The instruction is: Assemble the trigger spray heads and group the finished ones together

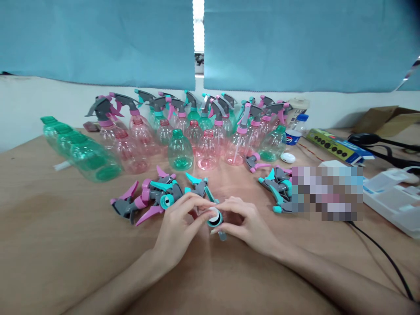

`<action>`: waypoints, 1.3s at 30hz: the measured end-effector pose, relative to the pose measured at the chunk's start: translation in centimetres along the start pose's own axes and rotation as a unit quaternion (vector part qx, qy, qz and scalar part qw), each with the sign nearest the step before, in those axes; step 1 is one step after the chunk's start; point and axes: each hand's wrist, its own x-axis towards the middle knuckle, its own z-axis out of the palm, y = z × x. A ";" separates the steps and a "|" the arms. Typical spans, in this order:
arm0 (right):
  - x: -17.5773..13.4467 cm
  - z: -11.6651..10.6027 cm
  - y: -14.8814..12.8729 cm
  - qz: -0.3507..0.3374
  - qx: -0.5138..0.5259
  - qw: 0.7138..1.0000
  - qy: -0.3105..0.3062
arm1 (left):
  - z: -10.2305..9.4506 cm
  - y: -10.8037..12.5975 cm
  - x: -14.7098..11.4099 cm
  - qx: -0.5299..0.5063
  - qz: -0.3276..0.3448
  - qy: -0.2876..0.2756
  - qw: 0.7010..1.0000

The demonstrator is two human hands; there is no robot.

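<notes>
Near the middle of the table, my right hand (246,221) grips a teal and grey spray trigger head (216,224), its round collar turned towards me. My left hand (182,221) is closed at the same collar, thumb and fingertips pinching a small white disc (214,214) at its opening. Whether the disc sits fully inside the collar I cannot tell. Just left of my left hand lies a heap of loose trigger heads (144,203) in pink, teal and grey. More trigger heads (277,190) lie beyond my right hand.
Green bottles (180,153) and pink bottles (207,153) without tops stand ahead, with several capped spray bottles (239,146) among and behind them. To the right are a blurred-out patch (328,192), a clear plastic case (393,201), a long box (337,146) and a black cable (382,249).
</notes>
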 end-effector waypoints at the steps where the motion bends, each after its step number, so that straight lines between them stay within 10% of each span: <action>1: 0.0 0.0 0.0 0.001 0.002 1.000 0.000 | 0.0 0.0 0.0 0.003 0.000 0.000 1.000; 17: -0.1 -0.1 0.6 -0.008 0.017 1.000 0.021 | -0.6 0.8 -0.3 0.115 0.171 0.024 0.978; 39: -0.3 -0.1 1.5 -0.120 -0.111 0.986 0.022 | -0.8 0.5 0.8 0.151 0.040 -0.059 0.986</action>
